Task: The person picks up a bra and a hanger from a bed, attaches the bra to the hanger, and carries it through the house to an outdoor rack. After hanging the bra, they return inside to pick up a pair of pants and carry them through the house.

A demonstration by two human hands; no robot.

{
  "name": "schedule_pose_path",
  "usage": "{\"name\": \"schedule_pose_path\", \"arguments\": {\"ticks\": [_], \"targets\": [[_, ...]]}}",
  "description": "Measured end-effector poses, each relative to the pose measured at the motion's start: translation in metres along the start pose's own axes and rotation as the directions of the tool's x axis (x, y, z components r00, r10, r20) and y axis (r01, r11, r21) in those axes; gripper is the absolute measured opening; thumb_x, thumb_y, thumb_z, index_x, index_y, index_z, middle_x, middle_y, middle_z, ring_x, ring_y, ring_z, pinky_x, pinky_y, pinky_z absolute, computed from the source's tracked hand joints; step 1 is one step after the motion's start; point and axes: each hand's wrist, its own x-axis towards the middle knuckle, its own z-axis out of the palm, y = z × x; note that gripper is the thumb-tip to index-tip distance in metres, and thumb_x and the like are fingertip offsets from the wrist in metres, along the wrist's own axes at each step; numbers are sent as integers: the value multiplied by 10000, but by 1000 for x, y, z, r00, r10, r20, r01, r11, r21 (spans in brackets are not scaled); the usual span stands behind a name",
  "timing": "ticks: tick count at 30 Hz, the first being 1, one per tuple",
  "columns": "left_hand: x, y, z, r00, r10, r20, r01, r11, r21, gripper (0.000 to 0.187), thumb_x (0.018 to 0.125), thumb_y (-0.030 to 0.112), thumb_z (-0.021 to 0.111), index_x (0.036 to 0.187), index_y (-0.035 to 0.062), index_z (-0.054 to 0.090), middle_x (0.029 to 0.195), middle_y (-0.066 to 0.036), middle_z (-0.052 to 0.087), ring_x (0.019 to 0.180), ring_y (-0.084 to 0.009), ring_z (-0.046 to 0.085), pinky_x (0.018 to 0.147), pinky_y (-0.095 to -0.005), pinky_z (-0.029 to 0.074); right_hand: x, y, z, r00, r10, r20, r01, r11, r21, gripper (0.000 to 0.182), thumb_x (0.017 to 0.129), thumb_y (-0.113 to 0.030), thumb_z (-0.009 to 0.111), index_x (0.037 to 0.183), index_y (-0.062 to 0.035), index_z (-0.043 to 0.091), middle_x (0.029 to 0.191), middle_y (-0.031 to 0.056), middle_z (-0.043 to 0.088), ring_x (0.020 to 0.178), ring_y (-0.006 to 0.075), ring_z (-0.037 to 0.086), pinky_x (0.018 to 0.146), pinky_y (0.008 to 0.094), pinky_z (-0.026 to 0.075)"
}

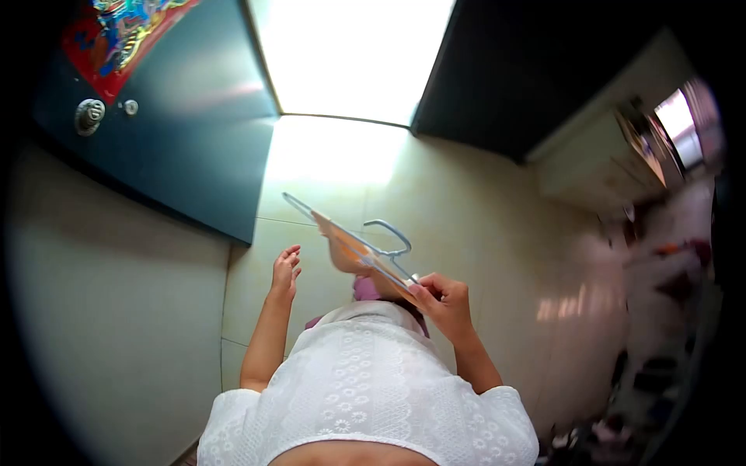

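My right hand (443,299) is closed around one end of a grey clothes hanger (353,237) with an orange strip along it; the hanger slants up to the left and its hook curves to the right. My left hand (285,270) hangs free to the left of the hanger, fingers slightly apart, holding nothing. Below both hands is my white lace top (365,388), and beyond it the tiled floor (466,202).
A dark blue door (179,109) with a round lock (89,115) and a red poster (124,35) stands open at the upper left. Bright light pours through the doorway (350,54). A pale cabinet (598,163) and blurred clutter (668,295) line the right side.
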Motion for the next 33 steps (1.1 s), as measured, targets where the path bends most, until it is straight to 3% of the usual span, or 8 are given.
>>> {"name": "schedule_pose_path", "arguments": {"ticks": [7,13,18,20,22,27,29,33], "targets": [[58,64,-2,956,36,-293,-64,994,-86,166,818,171,433,955,126,516,956,9,515,835,-113,457,724,-299,355,194,9,-3,943,194,270,-234,964,125,114,774,-118,557,787,-5,556,546,-44,448,458,18,361,392,178,269],[151,90,16,876,-178,-447,49,957,-286,169,824,164,418,957,103,503,928,-16,521,798,-127,492,688,-278,376,346,29,7,966,148,214,-191,961,199,121,783,-92,546,841,11,571,585,-46,464,503,8,371,437,152,280],[281,195,56,902,93,-422,-143,986,-88,178,831,149,394,956,86,505,921,-15,535,802,-118,496,684,-262,376,478,36,16,981,125,145,-141,984,106,110,785,-78,542,830,10,588,551,-46,457,471,7,368,408,152,285],[334,267,88,923,267,-279,-256,964,76,203,842,162,398,997,92,510,960,5,540,834,-66,475,716,-215,358,528,38,15,992,91,88,-93,996,11,111,781,-84,549,831,5,592,555,-46,464,475,6,377,410,158,293],[386,344,135,881,473,-12,-451,848,278,273,835,110,408,1092,44,475,1065,-38,509,995,-126,446,864,-253,312,572,43,13,991,123,49,-124,992,3,126,766,-78,563,867,-7,588,528,-39,445,467,13,377,410,165,296],[474,520,278,440,761,477,-851,183,492,395,794,68,422,1185,38,373,1251,-125,334,1170,-249,292,964,-319,245,680,43,-3,995,86,-56,-89,994,-63,240,722,-73,584,961,-67,567,465,43,405,418,91,382,410,244,325],[524,557,338,374,776,508,-854,75,514,453,787,41,409,1226,29,297,1262,-154,304,1185,-277,261,975,-331,229,731,57,-8,994,95,-50,-97,995,-36,267,741,-33,561,1006,-56,544,481,-20,381,439,27,343,402,196,289],[633,633,428,328,804,496,-888,83,452,447,763,-25,347,1206,21,308,1233,-150,346,1149,-235,333,958,-316,253,845,75,-10,986,-145,88,162,955,-248,420,706,-34,585,1106,-76,463,484,44,419,407,125,396,412,252,329]]}}
